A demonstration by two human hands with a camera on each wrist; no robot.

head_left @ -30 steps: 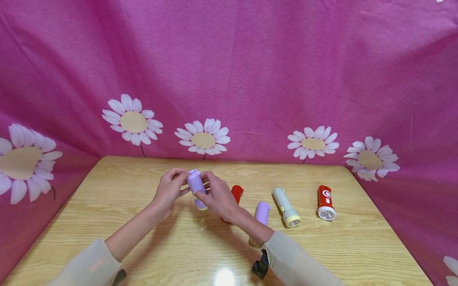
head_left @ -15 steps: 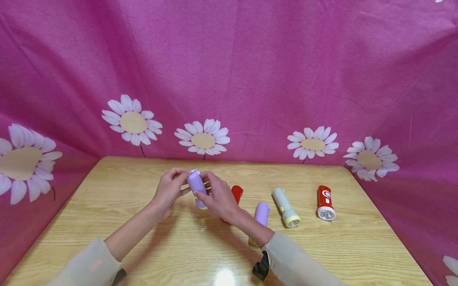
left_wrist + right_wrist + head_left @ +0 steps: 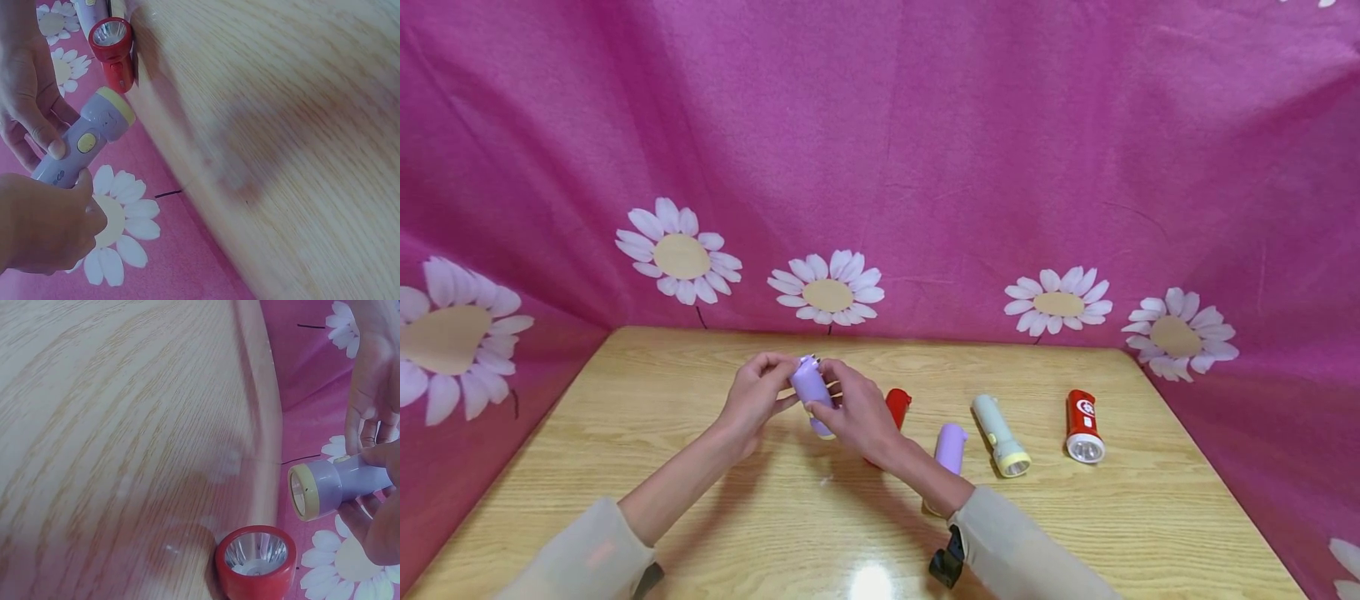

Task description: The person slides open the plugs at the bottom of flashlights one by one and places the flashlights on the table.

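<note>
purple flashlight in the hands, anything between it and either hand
Nothing visible: the right hand grips the purple flashlight, the left hand pinches its tail end. The nearer red flashlight lies off to the right.

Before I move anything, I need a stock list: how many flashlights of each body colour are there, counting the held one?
Purple flashlights: 2
Red flashlights: 2
Pale green flashlight: 1
Total: 5

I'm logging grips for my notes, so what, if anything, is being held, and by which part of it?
A purple flashlight: the right hand holds it round the barrel, and the left hand pinches its tail end.
</note>
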